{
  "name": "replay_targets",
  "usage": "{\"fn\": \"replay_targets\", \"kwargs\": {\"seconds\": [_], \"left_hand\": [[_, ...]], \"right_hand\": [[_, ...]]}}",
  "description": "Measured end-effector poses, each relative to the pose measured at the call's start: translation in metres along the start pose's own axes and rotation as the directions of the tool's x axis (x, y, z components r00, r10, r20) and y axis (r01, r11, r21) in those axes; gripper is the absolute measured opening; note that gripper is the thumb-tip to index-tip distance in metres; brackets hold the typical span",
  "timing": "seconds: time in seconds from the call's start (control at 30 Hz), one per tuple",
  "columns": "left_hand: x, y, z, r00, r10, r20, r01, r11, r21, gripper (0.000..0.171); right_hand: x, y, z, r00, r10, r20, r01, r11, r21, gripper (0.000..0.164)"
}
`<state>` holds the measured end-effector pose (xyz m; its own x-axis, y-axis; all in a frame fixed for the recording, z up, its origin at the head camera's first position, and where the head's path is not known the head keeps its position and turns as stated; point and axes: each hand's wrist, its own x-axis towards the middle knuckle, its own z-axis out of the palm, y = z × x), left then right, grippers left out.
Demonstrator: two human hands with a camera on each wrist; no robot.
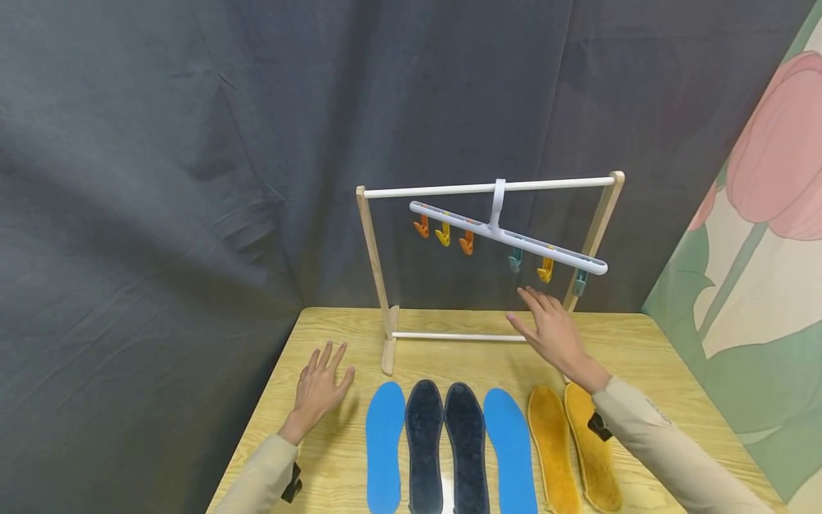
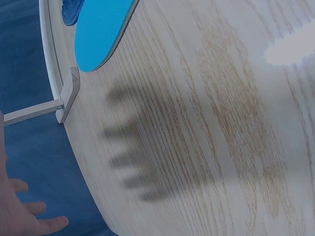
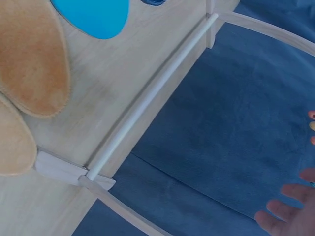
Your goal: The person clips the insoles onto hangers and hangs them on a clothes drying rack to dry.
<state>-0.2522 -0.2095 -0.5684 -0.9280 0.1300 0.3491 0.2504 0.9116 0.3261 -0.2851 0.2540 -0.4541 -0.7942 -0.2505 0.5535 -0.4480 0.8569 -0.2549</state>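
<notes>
My right hand (image 1: 557, 334) is raised below the right half of a white clip hanger (image 1: 507, 236), fingers spread and nothing held. From the hanger dangle several small clips in orange, yellow and teal, such as the yellow clip (image 1: 545, 270) nearest that hand. Over the table's left side hovers my left hand (image 1: 319, 389), its fingers extended, casting a shadow on the wood. Beside it lies a blue insole (image 1: 384, 450), followed rightward by a dark insole (image 1: 424, 450), another dark insole (image 1: 467, 450), a second blue insole (image 1: 510, 450) and two tan insoles (image 1: 554, 450), one partly behind my right forearm.
A wooden rack (image 1: 375, 264) stands at the back of the table (image 1: 347, 325), with a white top rod (image 1: 430, 190) bearing the hanger and a lower white rod (image 1: 459, 336). Dark cloth (image 1: 193, 214) hangs behind. A flower-patterned surface (image 1: 764, 285) is at the right.
</notes>
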Motion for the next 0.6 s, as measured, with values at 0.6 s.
{"fn": "replay_targets", "kwargs": {"seconds": [0.6], "left_hand": [[0.003, -0.001, -0.002, 0.999, -0.024, 0.03, 0.024, 1.0, -0.001, 0.062]], "right_hand": [[0.023, 0.0, -0.015, 0.997, 0.066, -0.046, -0.064, 0.997, 0.037, 0.054]]}}
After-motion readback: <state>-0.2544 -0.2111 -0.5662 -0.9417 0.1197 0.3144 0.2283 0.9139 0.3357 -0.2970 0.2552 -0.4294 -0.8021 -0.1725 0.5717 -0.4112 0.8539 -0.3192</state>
